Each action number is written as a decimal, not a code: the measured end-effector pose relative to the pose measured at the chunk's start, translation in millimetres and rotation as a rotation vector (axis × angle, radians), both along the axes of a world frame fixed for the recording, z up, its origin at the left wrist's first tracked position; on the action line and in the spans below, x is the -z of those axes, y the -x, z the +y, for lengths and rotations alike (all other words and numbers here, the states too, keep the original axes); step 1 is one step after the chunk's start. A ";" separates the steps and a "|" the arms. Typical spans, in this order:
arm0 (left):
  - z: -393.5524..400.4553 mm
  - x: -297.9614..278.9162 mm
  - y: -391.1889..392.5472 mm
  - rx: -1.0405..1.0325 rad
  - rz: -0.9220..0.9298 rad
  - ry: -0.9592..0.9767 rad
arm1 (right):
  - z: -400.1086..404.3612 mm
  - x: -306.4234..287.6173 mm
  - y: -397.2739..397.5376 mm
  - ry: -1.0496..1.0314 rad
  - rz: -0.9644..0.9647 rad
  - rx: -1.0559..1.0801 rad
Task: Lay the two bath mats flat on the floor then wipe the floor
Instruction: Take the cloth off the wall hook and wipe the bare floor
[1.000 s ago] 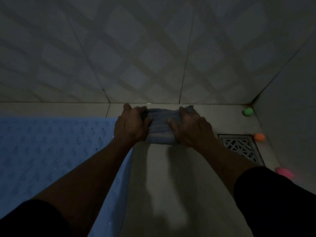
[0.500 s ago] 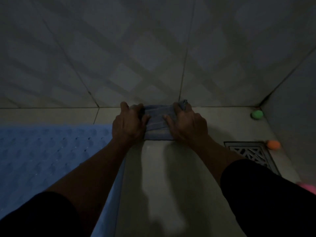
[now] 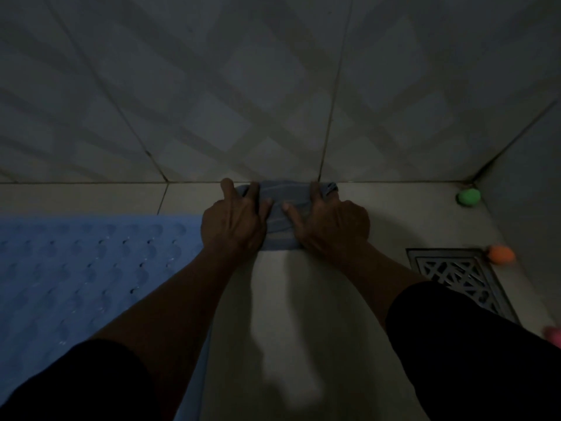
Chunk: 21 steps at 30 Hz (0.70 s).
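With both palms pressed flat on a folded grey cloth (image 3: 280,218), the person appears to be in the wiping step rather than the mat-laying one. The left hand (image 3: 233,221) covers the cloth's nine o'clock side and the right hand (image 3: 331,224) its three o'clock side, fingers spread and pointing to twelve o'clock; neither hand curls around the cloth, they only bear down on it. The cloth sits on the pale floor (image 3: 282,314) with its far edge right at the foot of the tiled wall (image 3: 273,86). One blue mat (image 3: 91,268) lies flat at nine o'clock, just beside the left forearm.

Since the cloth has reached the wall, the next stroke probably calls for drawing it back toward six o'clock or sideways toward the drain grate (image 3: 461,278) at three o'clock, keeping clear of the mat's edge.

Only one mat shows; where the second lies I cannot tell. Dim light hides any wet or dirt on the floor. Green (image 3: 469,196), orange (image 3: 501,254) and pink (image 3: 554,337) balls sit near the corner, the pink one cut off.
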<state>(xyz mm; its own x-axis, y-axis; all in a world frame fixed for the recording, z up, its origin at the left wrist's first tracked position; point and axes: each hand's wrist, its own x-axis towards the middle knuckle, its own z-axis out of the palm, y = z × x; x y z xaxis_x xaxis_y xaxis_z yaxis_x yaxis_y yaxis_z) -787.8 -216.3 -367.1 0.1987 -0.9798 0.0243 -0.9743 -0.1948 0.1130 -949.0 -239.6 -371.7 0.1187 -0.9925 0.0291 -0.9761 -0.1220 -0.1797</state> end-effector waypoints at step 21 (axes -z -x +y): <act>55.8 -2.2 -2.7 0.142 -0.208 -0.142 | 54.9 -14.7 -0.7 -0.217 0.101 -0.015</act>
